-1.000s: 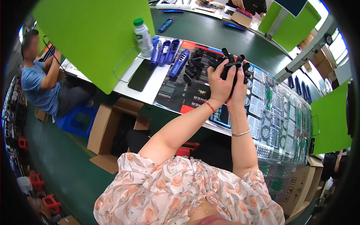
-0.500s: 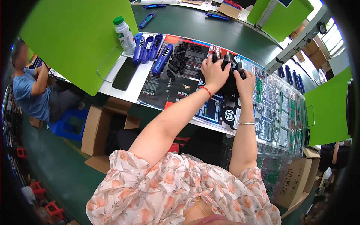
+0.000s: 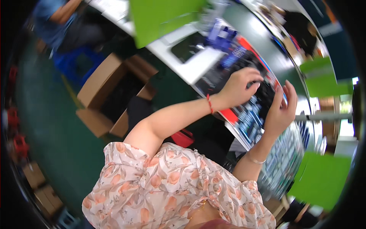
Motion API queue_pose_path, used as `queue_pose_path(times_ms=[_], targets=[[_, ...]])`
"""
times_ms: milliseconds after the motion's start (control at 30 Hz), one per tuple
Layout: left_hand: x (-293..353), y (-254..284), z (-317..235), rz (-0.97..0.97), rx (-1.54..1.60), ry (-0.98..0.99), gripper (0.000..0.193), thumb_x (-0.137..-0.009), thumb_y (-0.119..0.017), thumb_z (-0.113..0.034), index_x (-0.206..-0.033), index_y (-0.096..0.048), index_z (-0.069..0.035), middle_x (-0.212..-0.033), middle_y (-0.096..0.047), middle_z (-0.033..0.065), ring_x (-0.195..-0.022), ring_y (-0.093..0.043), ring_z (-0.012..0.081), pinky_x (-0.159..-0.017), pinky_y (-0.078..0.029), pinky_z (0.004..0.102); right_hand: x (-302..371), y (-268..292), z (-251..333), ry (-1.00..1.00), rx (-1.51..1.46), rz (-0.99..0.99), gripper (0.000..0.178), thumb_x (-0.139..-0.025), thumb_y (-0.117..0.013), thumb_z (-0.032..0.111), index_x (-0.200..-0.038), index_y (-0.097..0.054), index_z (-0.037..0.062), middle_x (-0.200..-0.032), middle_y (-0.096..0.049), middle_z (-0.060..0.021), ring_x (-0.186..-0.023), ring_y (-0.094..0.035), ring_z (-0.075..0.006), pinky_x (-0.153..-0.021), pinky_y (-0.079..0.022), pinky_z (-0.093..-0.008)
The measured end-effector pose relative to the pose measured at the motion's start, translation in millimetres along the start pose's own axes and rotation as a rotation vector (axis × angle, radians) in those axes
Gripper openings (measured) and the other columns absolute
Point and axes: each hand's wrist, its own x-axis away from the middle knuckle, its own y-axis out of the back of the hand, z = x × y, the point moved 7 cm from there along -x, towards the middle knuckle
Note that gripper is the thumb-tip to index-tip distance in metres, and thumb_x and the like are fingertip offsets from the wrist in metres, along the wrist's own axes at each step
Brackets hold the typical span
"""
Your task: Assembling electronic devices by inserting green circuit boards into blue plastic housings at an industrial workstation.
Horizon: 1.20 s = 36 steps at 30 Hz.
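My left hand (image 3: 243, 87) hovers over the table mat with its fingers bent and its thumb apart; I see nothing between them. To its right, my right hand (image 3: 283, 107) is raised with fingers apart and holds nothing visible. A blurred heap of small black parts (image 3: 265, 95) lies between and beneath the two hands. Beyond my left hand are more dark parts on the printed mat (image 3: 209, 81), and blue plastic casings (image 3: 233, 56) with several more of them behind. Motion blur hides the parts' exact shapes.
A dark phone (image 3: 187, 46) rests on the white tabletop at the left. Green partitions (image 3: 164, 17) stand at both sides. Clear plastic trays (image 3: 284, 156) are right of my right forearm. An open cardboard box (image 3: 100, 86) is on the floor; people sit nearby.
The view has swung round to the right, blurring the table. Both hands have come off the black parts and drawn apart, with the right hand's fingers lifted.
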Motion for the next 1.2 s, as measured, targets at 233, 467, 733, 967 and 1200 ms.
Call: queue_pose_path(times_ms=[233, 467, 733, 967, 1200], targets=[[244, 312, 110, -1.071, 0.195, 0.638, 0.02, -0.098, -0.055, -0.008, -0.114, -0.064, -0.002, -0.096, -0.067, 0.0084, -0.083, -0.063, 0.0122, -0.072, -0.052, 0.0256, 232, -320, 156, 0.019, -0.713, 1.091, 0.016, -0.084, -0.067, -0.001, -0.101, -0.067, -0.003, -0.103, -0.067, -0.0165, -0.09, -0.069, -0.0257, -0.076, -0.055, -0.0311], [533, 474, 216, -1.822, 0.099, 1.144, 0.027, -0.096, -0.054, -0.007, -0.122, -0.059, -0.009, -0.111, -0.064, 0.0061, -0.089, -0.06, 0.0122, -0.077, -0.052, 0.026, 466, -586, 123, -0.06, -0.397, 1.677, 0.067, -0.092, -0.062, 0.042, -0.14, -0.041, -0.0004, -0.145, -0.038, -0.0254, -0.136, -0.037, -0.0371, -0.111, -0.034, -0.0413], [624, 549, 353, -1.583, 0.056, 1.433, 0.045, -0.094, -0.059, -0.012, -0.138, -0.05, -0.01, -0.124, -0.058, 0.0105, -0.103, -0.059, 0.0192, -0.087, -0.049, 0.0323, 595, -780, 36, 0.111, 0.006, 1.797, 0.093, -0.087, -0.058, 0.062, -0.154, -0.018, 0.0109, -0.157, -0.01, -0.0289, -0.143, -0.018, -0.0477, -0.117, -0.021, -0.0474], [595, 598, 443, -0.926, -0.805, 1.591, 0.068, -0.09, -0.062, -0.038, -0.147, -0.035, -0.01, -0.138, -0.039, 0.0274, -0.124, -0.043, 0.042, -0.105, -0.037, 0.0447, 643, -896, -18, -0.219, 0.1, 1.776, 0.088, -0.094, -0.033, 0.068, -0.151, -0.023, 0.0024, -0.155, -0.027, -0.0219, -0.143, -0.027, -0.0363, -0.115, -0.026, -0.037], [578, 602, 478, -0.941, -0.62, 1.784, 0.068, -0.091, -0.052, -0.056, -0.14, -0.044, -0.009, -0.141, -0.03, 0.0294, -0.135, -0.024, 0.0409, -0.106, -0.032, 0.0527, 668, -888, -17, -0.443, 0.09, 1.785, 0.086, -0.092, -0.039, 0.067, -0.152, -0.024, 0.0062, -0.157, -0.022, -0.021, -0.145, -0.023, -0.0334, -0.115, -0.027, -0.0378]])
